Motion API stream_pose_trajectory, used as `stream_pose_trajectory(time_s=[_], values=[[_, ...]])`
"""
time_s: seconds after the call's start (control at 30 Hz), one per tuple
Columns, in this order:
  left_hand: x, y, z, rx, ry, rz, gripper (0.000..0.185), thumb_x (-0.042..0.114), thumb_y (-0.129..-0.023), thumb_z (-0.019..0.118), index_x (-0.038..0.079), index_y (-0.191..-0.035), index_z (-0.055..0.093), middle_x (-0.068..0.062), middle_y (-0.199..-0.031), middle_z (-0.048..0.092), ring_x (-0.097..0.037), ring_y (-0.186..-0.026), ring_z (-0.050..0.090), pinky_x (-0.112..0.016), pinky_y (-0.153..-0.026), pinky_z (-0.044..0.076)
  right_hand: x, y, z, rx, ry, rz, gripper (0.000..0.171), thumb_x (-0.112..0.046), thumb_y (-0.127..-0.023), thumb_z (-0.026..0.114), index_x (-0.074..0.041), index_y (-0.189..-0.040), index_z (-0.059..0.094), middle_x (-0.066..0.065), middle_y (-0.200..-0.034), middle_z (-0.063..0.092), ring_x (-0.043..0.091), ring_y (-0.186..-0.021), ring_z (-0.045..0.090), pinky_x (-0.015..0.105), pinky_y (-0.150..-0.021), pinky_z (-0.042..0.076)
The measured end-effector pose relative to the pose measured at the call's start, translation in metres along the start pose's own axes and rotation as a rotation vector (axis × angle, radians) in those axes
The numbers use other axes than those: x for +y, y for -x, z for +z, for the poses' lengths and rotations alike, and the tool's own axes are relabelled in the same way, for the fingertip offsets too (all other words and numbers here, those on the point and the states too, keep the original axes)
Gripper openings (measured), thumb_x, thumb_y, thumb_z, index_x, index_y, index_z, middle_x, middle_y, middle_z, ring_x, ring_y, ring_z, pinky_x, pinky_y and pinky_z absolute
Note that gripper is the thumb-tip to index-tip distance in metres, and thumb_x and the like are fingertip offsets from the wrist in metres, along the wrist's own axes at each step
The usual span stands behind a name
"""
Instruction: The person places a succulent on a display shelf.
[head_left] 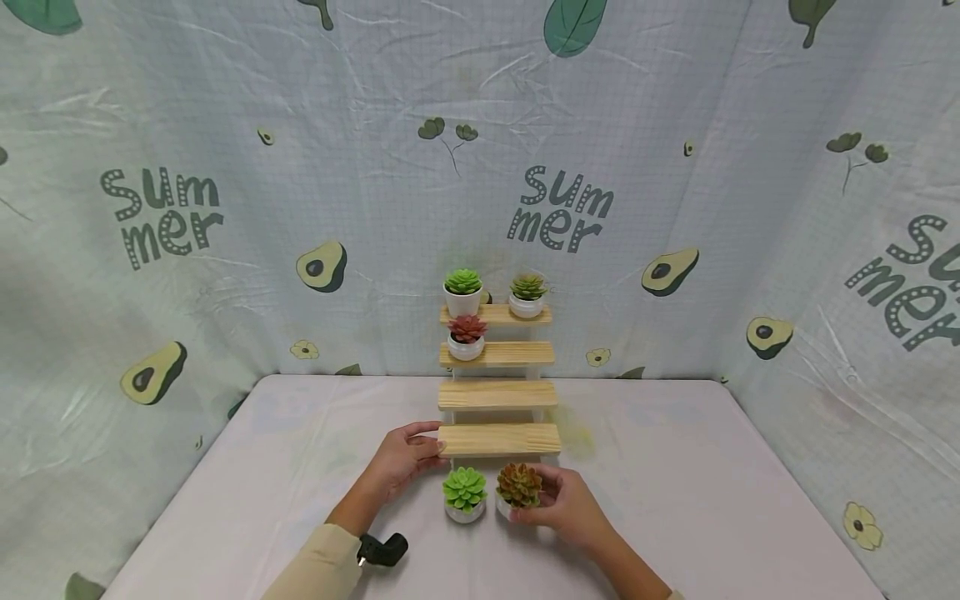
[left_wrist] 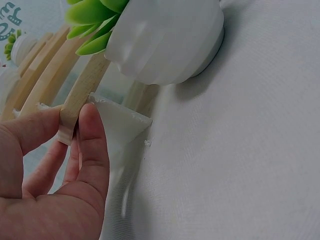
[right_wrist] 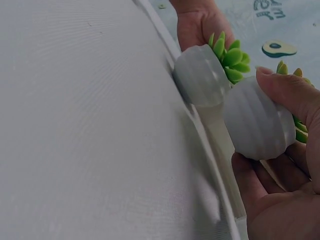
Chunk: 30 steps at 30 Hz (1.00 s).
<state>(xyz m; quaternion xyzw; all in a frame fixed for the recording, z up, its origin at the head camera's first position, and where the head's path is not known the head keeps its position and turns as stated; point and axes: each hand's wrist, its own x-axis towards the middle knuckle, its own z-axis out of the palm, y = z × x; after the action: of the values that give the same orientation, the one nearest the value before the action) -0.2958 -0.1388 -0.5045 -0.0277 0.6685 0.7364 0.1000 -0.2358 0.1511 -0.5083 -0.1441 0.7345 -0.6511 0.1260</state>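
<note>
The right hand [head_left: 568,505] grips a brown succulent [head_left: 518,485] by its white pot, just beside a bright green succulent [head_left: 464,490]. The left hand [head_left: 405,460] pinches the left end of the wooden stand's lowest shelf [head_left: 498,440]. Toward the counter's [head_left: 660,475] back edge, higher shelves [head_left: 502,395] carry a red succulent [head_left: 467,328].

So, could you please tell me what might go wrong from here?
The right hand holds the brown potted succulent close beside the bright green potted succulent, so it might knock that over. The left hand pinches the end of the lowest wooden shelf; a tug could perhaps jolt the shelf stand and topple the red potted succulent.
</note>
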Motion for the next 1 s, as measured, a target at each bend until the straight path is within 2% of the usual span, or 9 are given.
stream_pose_trajectory(time_s=[0.4,0.67,1.0], values=[[-0.001,-0.003,-0.001,0.004,0.004,-0.011,0.046,-0.004,-0.097,0.065,-0.007,-0.141,0.054,-0.014,-0.103,0.072,-0.018,-0.085,0.071,-0.030,-0.078,0.064,-0.003,-0.004,-0.003,0.022,0.005,-0.061,0.067,-0.009,-0.077,0.090,0.007,-0.135,0.060,0.021,-0.129,0.068,0.019,-0.111,0.071,0.020,-0.092,0.058],[-0.001,-0.002,-0.001,-0.001,0.005,-0.008,0.046,-0.004,-0.097,0.064,-0.008,-0.141,0.053,-0.014,-0.103,0.072,-0.018,-0.085,0.071,-0.030,-0.077,0.064,-0.007,-0.011,-0.006,0.056,0.021,-0.091,0.067,-0.009,-0.076,0.091,0.007,-0.134,0.060,0.024,-0.135,0.064,0.026,-0.122,0.067,0.021,-0.098,0.056],[-0.001,-0.003,0.000,0.001,0.003,-0.009,0.046,-0.004,-0.097,0.064,-0.007,-0.141,0.054,-0.012,-0.101,0.072,-0.017,-0.086,0.071,-0.029,-0.077,0.064,-0.019,-0.019,-0.014,0.073,0.013,-0.117,0.067,-0.010,-0.078,0.090,0.006,-0.135,0.060,0.024,-0.135,0.063,0.026,-0.123,0.066,0.021,-0.099,0.056]])
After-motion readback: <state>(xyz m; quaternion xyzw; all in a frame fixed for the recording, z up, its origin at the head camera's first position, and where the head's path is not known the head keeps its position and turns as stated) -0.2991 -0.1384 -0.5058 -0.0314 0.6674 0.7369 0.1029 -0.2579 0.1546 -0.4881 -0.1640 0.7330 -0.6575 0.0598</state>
